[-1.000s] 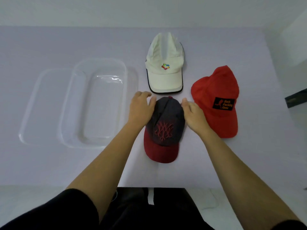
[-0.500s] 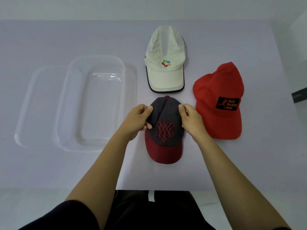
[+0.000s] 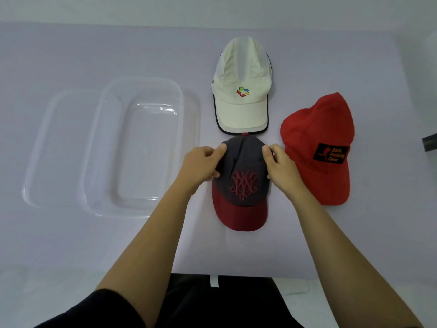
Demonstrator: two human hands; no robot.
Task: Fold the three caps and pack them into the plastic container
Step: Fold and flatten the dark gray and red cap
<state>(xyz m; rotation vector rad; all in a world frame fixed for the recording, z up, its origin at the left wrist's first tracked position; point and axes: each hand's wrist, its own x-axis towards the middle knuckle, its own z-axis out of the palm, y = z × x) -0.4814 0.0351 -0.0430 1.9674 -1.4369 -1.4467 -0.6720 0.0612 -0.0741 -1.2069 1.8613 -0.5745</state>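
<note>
Out past my left hand (image 3: 201,165), well apart from it, the clear plastic container (image 3: 142,79) stands open, with what looks like its lid (image 3: 47,150) lying further left. No cap is in it yet.

My left hand pinches the left side of the dark cap (image 3: 243,183), thumb lying up along the crown and fingers curled at the edge. The cap lies flat between my hands, its red brim towards me. My right hand (image 3: 281,166) pinches the other side of the crown the same way.

Just beyond my fingertips lies the white cap (image 3: 241,91), its brim nearly touching the dark cap's top button. Just right of my right hand is the red cap (image 3: 316,143), which my wrist brushes or nearly brushes.

I judge the dark cap light and its crown soft enough to crease. The brim is probably stiff, so I should hold it by the crown sides and fold the cloth down towards the brim.

A second ago my hands lay flatter beside the crown, fingers barely on it. Since then they have closed into a pinch and my thumbs have crept higher. The cap itself has hardly shifted.
</note>
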